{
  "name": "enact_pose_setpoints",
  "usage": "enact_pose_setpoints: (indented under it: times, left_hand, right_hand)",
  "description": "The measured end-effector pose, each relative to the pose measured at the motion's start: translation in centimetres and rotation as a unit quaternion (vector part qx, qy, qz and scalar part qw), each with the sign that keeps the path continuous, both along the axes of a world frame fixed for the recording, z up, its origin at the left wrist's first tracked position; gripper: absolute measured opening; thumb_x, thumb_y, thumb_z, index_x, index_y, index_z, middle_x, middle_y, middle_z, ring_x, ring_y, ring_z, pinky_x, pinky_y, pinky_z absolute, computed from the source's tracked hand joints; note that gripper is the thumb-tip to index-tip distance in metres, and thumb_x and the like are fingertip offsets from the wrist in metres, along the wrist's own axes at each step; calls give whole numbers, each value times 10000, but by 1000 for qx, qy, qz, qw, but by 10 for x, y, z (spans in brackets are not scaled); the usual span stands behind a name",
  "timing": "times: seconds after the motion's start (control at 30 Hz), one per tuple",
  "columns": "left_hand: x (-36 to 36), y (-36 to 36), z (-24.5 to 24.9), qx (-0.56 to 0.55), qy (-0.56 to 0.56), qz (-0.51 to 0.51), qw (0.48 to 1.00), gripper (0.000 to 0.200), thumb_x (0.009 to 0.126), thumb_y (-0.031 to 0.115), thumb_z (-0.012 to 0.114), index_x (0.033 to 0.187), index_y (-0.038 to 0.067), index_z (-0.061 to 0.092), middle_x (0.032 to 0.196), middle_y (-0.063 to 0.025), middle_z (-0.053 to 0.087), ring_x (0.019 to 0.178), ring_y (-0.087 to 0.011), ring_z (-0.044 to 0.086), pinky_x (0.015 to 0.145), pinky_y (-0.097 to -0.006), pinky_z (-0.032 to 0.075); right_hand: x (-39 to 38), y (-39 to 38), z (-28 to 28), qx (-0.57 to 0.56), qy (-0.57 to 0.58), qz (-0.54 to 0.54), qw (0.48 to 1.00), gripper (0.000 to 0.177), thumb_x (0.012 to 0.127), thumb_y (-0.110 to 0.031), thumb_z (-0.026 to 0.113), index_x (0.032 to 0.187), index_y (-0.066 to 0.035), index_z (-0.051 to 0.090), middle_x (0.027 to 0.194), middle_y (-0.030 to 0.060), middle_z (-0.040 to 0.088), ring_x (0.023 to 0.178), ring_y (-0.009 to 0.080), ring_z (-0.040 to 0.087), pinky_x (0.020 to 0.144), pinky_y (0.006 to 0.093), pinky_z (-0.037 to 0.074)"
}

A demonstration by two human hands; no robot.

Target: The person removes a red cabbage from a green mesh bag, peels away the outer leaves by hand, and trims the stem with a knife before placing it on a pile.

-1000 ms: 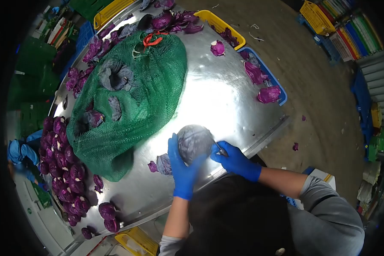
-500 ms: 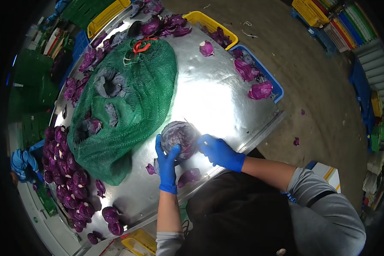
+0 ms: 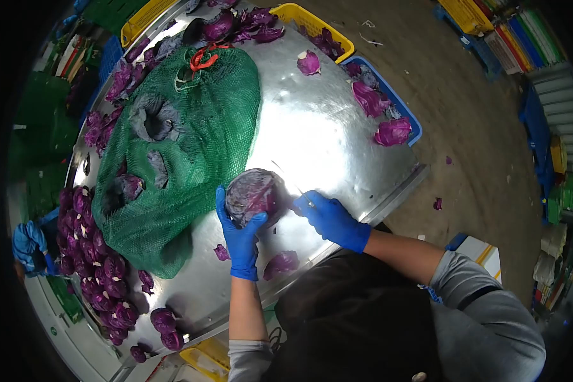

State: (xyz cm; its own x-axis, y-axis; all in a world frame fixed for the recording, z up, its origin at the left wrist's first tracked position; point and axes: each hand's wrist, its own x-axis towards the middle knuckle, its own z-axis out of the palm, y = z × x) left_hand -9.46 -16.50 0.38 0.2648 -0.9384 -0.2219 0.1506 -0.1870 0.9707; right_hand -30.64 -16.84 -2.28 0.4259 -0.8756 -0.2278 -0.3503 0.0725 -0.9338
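My left hand (image 3: 239, 239), in a blue glove, cups a red cabbage (image 3: 256, 193) from the near left side, thumb and fingers spread round it. Close to the cabbage's right side, my gloved right hand (image 3: 333, 221) is closed on a knife (image 3: 304, 197); its thin blade points up and left, partly lost in the table's glare. Below the cabbage lie a loose purple leaf (image 3: 281, 265) and a smaller leaf piece (image 3: 221, 253). Just left of my left hand spreads a green mesh sack (image 3: 200, 121) with dull outer leaves on top.
Trimmed red cabbages (image 3: 99, 254) are piled along the left edge of the metal table (image 3: 312, 137). Leaves (image 3: 219, 25) are heaped at the far end. A yellow crate (image 3: 344, 46) and a blue crate (image 3: 416, 130) with leaves stand beyond the edge. Someone's blue sleeve (image 3: 28, 245) shows far left.
My left hand and the cabbage have moved slightly left and up, and the cabbage looks turned, showing a more purple side. My right hand has shifted a little right, with more of the knife showing.
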Motion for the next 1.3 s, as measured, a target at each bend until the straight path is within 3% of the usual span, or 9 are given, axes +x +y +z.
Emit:
enact_pose_setpoints:
  times: [0.03,0.1,0.23,0.33,0.43,0.5,0.7,0.97,1.3]
  left_hand:
    - [0,-1,4,3,0,-1,1000,1003,604,28,802,1441,73,251,1430,-83,329,1265,-224,383,1073,-349,319]
    - [0,-3,7,20,45,14,999,991,610,10,786,1443,76,254,1425,-80,337,1269,-226,380,1079,-349,308]
    - [4,-4,2,34,35,20,999,993,606,7,784,1443,76,256,1418,-82,344,1267,-229,382,1078,-355,311]
    - [6,-3,-1,35,34,22,999,990,608,12,784,1443,75,256,1416,-85,344,1269,-232,379,1080,-361,308]
    - [8,-9,1,22,4,13,1000,966,629,0,762,1445,78,251,1398,-95,367,1247,-237,406,1068,-367,330]
    - [6,-16,11,60,89,31,994,930,651,-19,737,1441,82,256,1364,-110,407,1216,-242,440,1043,-367,366]
    - [12,-24,7,72,79,31,994,832,716,33,715,1421,76,276,1326,-129,443,1164,-249,491,974,-370,443]
    - [18,-29,13,145,124,19,981,866,756,276,730,1430,86,221,1290,-171,455,1026,-326,594,573,-412,602]
    - [-23,4,10,191,133,15,972,863,750,321,732,1422,62,257,1284,-188,462,1075,-318,560,570,-405,600]
  right_hand:
    - [2,0,-8,3,0,-1,1000,257,925,-151,473,1166,-82,532,853,59,562,578,93,499,476,233,443]
    - [7,-1,-21,-383,194,83,899,254,872,-87,506,1118,-35,540,994,121,564,644,190,575,513,298,475]
    - [15,-2,-17,-328,186,90,922,268,820,-56,529,1085,-12,538,1128,192,514,748,299,611,560,374,493]
    - [20,-12,-9,-198,182,124,955,194,845,-83,526,1027,-13,518,1041,235,551,742,362,611,571,433,489]
    - [27,-21,-6,-56,185,48,980,156,874,-188,522,912,-45,568,783,146,595,695,301,587,620,421,467]
    - [28,-27,-18,-67,139,75,985,172,886,-168,515,936,-13,460,671,228,555,649,423,578,549,487,468]
    - [37,-49,5,32,173,80,981,169,885,-177,514,931,-18,476,745,215,582,685,409,590,578,473,477]
    - [43,-65,-41,-307,211,145,917,107,826,-100,499,861,-41,581,860,151,588,744,332,602,641,412,497]
    - [-2,-30,7,-91,161,96,978,187,862,-115,457,961,43,473,825,245,617,752,396,621,651,468,495]
